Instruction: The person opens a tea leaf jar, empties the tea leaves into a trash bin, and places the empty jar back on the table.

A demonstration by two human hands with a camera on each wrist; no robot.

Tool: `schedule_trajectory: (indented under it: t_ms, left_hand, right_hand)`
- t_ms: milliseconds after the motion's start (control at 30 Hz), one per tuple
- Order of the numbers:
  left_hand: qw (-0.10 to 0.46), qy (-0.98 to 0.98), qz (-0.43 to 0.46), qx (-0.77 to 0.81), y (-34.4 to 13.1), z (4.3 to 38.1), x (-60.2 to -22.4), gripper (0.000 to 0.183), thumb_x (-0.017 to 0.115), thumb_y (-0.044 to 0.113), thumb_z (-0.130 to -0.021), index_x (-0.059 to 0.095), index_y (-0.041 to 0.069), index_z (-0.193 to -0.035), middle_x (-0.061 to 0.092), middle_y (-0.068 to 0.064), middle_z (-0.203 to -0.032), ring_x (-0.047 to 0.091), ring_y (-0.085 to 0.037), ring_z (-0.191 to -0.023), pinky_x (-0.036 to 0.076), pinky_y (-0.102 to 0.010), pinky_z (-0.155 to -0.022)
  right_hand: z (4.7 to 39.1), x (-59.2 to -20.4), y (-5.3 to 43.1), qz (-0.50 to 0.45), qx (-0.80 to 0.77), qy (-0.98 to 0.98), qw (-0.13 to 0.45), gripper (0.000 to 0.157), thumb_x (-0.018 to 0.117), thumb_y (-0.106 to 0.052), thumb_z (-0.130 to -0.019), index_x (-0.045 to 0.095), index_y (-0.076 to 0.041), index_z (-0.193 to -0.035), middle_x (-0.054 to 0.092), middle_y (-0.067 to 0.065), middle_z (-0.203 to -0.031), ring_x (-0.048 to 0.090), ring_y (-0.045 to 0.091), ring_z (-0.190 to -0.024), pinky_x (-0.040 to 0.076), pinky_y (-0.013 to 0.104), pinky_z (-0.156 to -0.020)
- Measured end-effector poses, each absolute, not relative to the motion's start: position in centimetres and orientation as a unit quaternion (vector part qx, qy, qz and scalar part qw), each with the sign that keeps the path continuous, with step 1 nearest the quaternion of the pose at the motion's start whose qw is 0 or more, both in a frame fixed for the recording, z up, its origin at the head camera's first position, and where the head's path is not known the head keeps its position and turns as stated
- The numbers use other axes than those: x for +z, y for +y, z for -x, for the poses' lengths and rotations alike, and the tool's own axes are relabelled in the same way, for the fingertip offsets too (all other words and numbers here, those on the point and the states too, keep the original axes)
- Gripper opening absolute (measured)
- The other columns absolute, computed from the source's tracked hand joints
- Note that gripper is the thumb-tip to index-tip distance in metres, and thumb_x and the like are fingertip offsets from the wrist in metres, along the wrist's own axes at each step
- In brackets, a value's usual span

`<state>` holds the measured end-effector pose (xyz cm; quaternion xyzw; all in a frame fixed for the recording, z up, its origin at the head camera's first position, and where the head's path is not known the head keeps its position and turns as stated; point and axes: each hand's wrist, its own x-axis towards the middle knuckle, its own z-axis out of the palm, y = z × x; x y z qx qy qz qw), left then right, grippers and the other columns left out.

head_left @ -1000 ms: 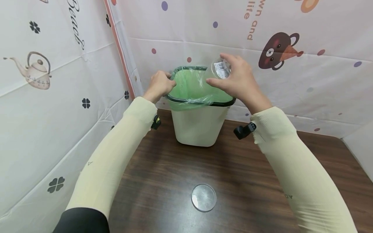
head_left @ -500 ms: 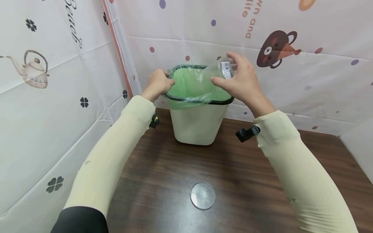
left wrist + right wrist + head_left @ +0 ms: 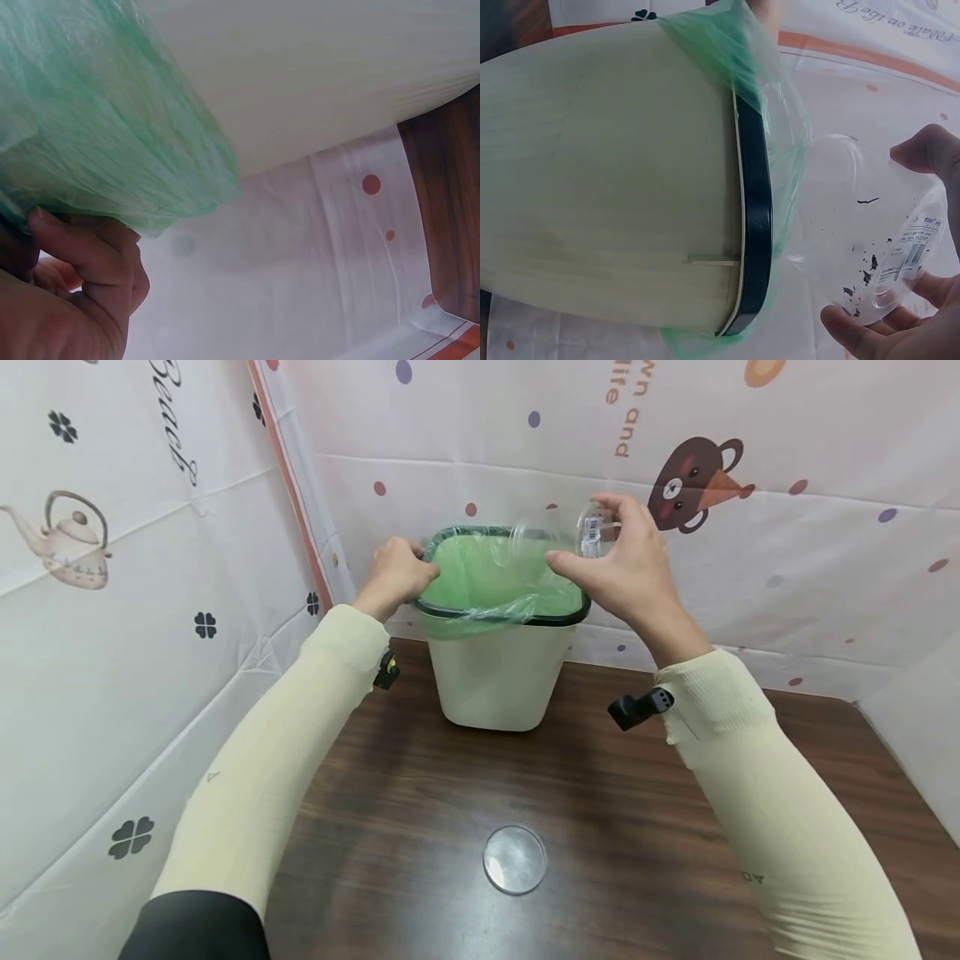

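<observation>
In the head view, my right hand (image 3: 636,572) holds a clear plastic jar (image 3: 568,533) on its side above the bin. The jar's mouth faces left over the opening, and its barcoded base sits between thumb and fingers. Small dark bits cling inside the jar (image 3: 859,225) in the right wrist view. My left hand (image 3: 395,578) pinches the left rim of the cream bin (image 3: 498,681) through its green bag (image 3: 480,564). From the left wrist, the bag's loose edge (image 3: 135,150) hangs over the thumb and curled fingers (image 3: 105,270).
A round clear lid (image 3: 515,860) lies on the dark wooden table (image 3: 420,827) in front of the bin. Printed white cloth (image 3: 450,418) hangs close behind the bin and along the left side. The bin has a dark rim band (image 3: 756,217).
My right hand has shifted right relative to the bin, and the jar has turned more fully onto its side. The left hand stays at the rim. The head view has shifted slightly.
</observation>
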<state>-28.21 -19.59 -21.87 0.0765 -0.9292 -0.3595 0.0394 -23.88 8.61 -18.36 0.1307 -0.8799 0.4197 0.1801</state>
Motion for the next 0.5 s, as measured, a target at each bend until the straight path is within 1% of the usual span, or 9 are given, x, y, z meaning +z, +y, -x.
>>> schedule_trajectory:
  t_ms: [67, 167, 300, 400, 500]
  left_hand:
    - [0.039, -0.929, -0.073, -0.361, -19.5, 28.2, -21.9, 0.04, 0.058, 0.025, -0.098, 0.062, 0.005, -0.133, 0.058, -0.01, -0.124, 0.055, -0.018, -0.087, 0.048, -0.028, -0.069]
    - [0.038, -0.928, -0.068, -0.365, -19.6, 28.1, -21.9, 0.048, 0.058, 0.026, -0.098, 0.057, 0.006, -0.142, 0.058, -0.01, -0.131, 0.056, -0.016, -0.083, 0.049, -0.027, -0.067]
    - [0.033, -0.925, -0.063, -0.374, -19.8, 28.1, -21.8, 0.05, 0.058, 0.026, -0.098, 0.057, 0.006, -0.143, 0.058, -0.011, -0.134, 0.056, -0.015, -0.077, 0.05, -0.026, -0.065]
    - [0.033, -0.921, -0.063, -0.383, -19.9, 28.1, -21.8, 0.051, 0.059, 0.026, -0.097, 0.055, 0.006, -0.144, 0.056, -0.011, -0.139, 0.056, -0.015, -0.079, 0.051, -0.026, -0.066]
    - [0.032, -0.92, -0.063, -0.386, -19.9, 28.0, -21.8, 0.054, 0.059, 0.026, -0.097, 0.052, 0.006, -0.147, 0.052, -0.011, -0.145, 0.057, -0.017, -0.089, 0.051, -0.026, -0.069]
  right_hand:
    - [23.7, -18.3, 8.8, -0.128, 0.422, -0.88, 0.177, 0.085, 0.081, -0.046, -0.076, 0.046, -0.016, -0.147, 0.048, 0.005, -0.142, 0.05, 0.017, -0.124, 0.042, 0.037, -0.099]
    - [23.4, -18.3, 9.0, -0.124, 0.438, -0.874, 0.173, 0.086, 0.083, -0.047, -0.076, 0.046, -0.017, -0.148, 0.049, 0.005, -0.143, 0.052, 0.018, -0.123, 0.044, 0.037, -0.098]
    - [23.0, -18.3, 9.4, -0.126, 0.464, -0.859, 0.174, 0.084, 0.085, -0.045, -0.076, 0.047, -0.015, -0.145, 0.052, 0.005, -0.14, 0.053, 0.018, -0.119, 0.045, 0.036, -0.095]
    - [22.7, -18.2, 9.7, -0.128, 0.475, -0.853, 0.176, 0.084, 0.085, -0.044, -0.076, 0.047, -0.015, -0.145, 0.052, 0.005, -0.138, 0.053, 0.017, -0.118, 0.045, 0.036, -0.094]
    - [22.4, -18.2, 9.9, -0.129, 0.478, -0.851, 0.175, 0.084, 0.085, -0.045, -0.075, 0.048, -0.015, -0.144, 0.053, 0.004, -0.138, 0.054, 0.016, -0.117, 0.046, 0.036, -0.094]
